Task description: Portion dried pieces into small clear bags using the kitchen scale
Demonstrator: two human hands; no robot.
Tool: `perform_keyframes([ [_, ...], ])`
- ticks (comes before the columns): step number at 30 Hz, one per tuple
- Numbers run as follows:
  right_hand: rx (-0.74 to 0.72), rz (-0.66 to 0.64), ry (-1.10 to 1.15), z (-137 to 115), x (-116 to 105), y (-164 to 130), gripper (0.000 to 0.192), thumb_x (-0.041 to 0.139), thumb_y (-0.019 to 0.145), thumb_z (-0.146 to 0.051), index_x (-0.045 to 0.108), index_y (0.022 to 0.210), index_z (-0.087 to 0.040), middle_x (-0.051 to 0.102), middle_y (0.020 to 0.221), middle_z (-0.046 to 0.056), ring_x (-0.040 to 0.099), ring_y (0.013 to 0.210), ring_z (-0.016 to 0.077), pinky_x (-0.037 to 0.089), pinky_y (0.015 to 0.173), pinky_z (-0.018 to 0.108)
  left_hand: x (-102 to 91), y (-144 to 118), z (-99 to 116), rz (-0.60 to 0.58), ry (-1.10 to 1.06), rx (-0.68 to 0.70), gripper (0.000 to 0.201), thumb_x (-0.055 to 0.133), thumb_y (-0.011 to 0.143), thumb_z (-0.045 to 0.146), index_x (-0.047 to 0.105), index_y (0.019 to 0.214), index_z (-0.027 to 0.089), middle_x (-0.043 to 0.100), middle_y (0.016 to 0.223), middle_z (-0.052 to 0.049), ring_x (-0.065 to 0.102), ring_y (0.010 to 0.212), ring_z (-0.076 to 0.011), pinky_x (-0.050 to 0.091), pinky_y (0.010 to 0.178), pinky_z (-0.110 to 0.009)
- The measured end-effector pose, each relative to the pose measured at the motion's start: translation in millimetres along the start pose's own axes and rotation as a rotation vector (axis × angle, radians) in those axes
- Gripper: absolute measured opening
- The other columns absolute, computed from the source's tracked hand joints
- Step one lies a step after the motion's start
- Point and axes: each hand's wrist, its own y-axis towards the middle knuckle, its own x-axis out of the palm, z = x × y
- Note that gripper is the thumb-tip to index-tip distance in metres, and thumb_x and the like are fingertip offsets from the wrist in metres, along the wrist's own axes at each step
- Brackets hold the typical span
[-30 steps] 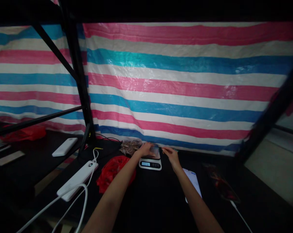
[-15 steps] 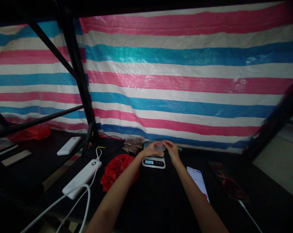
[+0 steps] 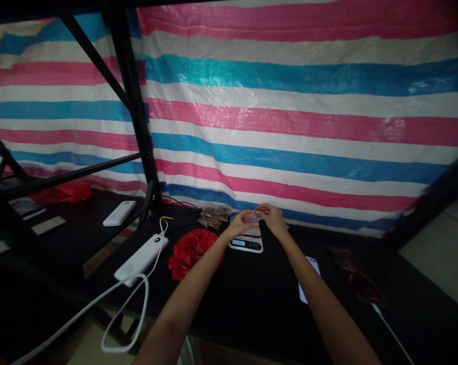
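Observation:
My left hand (image 3: 241, 224) and my right hand (image 3: 271, 217) meet above a small white digital scale (image 3: 246, 245) with a lit display. Between their fingers is a small clear plastic bag (image 3: 254, 217), gripped by both hands. Its contents are too small to make out. The scale's weighing plate shows beneath the left hand, partly covered by it. Just left of the hands lies a clear packet of small brown pieces (image 3: 214, 219). A crumpled red plastic bag (image 3: 193, 253) sits beside my left forearm.
A white power bank (image 3: 141, 258) with a looped white cable rests at the left. My right forearm partly covers a lit phone (image 3: 308, 279); a dark phone (image 3: 358, 276) with a cable lies further right. Black frame posts (image 3: 132, 101) stand before a striped tarp (image 3: 290, 121).
The head view has shifted slightly. My hands have lifted a little off the scale, showing more of its plate, and the right hand has closed in over the clear bag.

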Motion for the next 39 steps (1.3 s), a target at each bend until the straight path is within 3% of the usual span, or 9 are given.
perform_keyframes([
  [7, -0.097, -0.242, -0.312, -24.0, -7.1, 7.1, 0.014, 0.057, 0.06, -0.005, 0.062, 0.067, -0.016, 0.065, 0.064, 0.001, 0.06, 0.062, 0.0144, 0.046, 0.059, 0.024, 1.5, -4.3, 0.8, 0.043, 0.013, -0.005, 0.054, 0.079, 0.047, 0.024, 0.056, 0.094, 0.012, 0.063, 0.089, -0.005, 0.058, 0.083, -0.0134, 0.041, 0.087, -0.033],
  [12, -0.126, -0.344, -0.36, -33.7, -9.3, 11.5, 0.016, 0.056, 0.063, -0.004, 0.065, 0.067, -0.016, 0.066, 0.066, 0.002, 0.06, 0.063, 0.0159, 0.047, 0.062, 0.026, 0.6, -5.7, 0.7, 0.033, 0.041, 0.015, 0.053, 0.077, 0.051, 0.024, 0.054, 0.099, 0.012, 0.062, 0.089, -0.005, 0.058, 0.082, -0.0125, 0.043, 0.082, -0.029],
  [18, -0.138, -0.266, -0.277, -24.9, -4.9, 14.0, 0.019, 0.055, 0.066, -0.004, 0.063, 0.079, -0.015, 0.067, 0.074, 0.004, 0.062, 0.07, 0.0152, 0.048, 0.064, 0.025, -7.8, -4.5, 0.1, 0.019, 0.181, -0.032, 0.058, 0.073, 0.058, 0.03, 0.051, 0.108, 0.015, 0.061, 0.084, -0.003, 0.058, 0.075, -0.0118, 0.046, 0.071, -0.026],
  [23, -0.179, -0.178, -0.333, -19.0, -2.9, 7.2, 0.021, 0.052, 0.071, -0.007, 0.061, 0.087, -0.017, 0.067, 0.076, 0.003, 0.062, 0.072, 0.0148, 0.047, 0.067, 0.026, -12.4, 4.4, -7.9, 0.009, 0.324, 0.004, 0.057, 0.073, 0.058, 0.029, 0.051, 0.108, 0.014, 0.061, 0.084, -0.003, 0.057, 0.077, -0.0125, 0.045, 0.073, -0.027],
  [28, -0.216, -0.044, -0.419, -19.5, -6.9, -11.7, 0.019, 0.048, 0.078, -0.019, 0.061, 0.093, -0.022, 0.068, 0.082, 0.002, 0.062, 0.076, 0.017, 0.044, 0.072, 0.029, -18.5, 17.7, -8.1, -0.048, 0.779, 0.018, 0.054, 0.069, 0.063, 0.033, 0.052, 0.109, 0.012, 0.061, 0.098, -0.008, 0.056, 0.087, -0.0167, 0.044, 0.079, -0.029],
  [32, -0.251, -0.098, -0.354, -17.4, -3.7, -36.2, 0.021, 0.045, 0.081, -0.021, 0.062, 0.093, -0.023, 0.067, 0.088, 0.002, 0.061, 0.078, 0.0172, 0.044, 0.075, 0.03, -23.7, 24.9, -5.6, -0.096, 1.013, -0.019, 0.062, 0.07, 0.059, 0.037, 0.052, 0.113, 0.015, 0.056, 0.112, -0.011, 0.051, 0.103, -0.0247, 0.037, 0.091, -0.039],
  [36, -0.269, -0.194, -0.272, -20.6, 19.4, -73.5, 0.02, 0.044, 0.082, -0.02, 0.062, 0.092, -0.022, 0.066, 0.091, 0.002, 0.06, 0.083, 0.0178, 0.043, 0.079, 0.032, -40.4, 19.8, 7.4, -0.081, 1.072, -0.028, 0.081, 0.074, 0.053, 0.037, 0.042, 0.124, 0.016, 0.043, 0.128, -0.015, 0.036, 0.119, -0.0305, 0.026, 0.098, -0.046],
  [39, -0.303, -0.295, -0.192, -33.2, 50.2, -104.6, 0.02, 0.042, 0.084, -0.02, 0.06, 0.092, -0.022, 0.064, 0.093, 0.003, 0.057, 0.09, 0.0166, 0.041, 0.082, 0.031, -66.8, -0.5, 30.6, -0.078, 1.096, 0.059, 0.065, 0.067, 0.064, 0.039, 0.046, 0.121, 0.017, 0.047, 0.124, -0.012, 0.04, 0.116, -0.0259, 0.029, 0.098, -0.041],
])
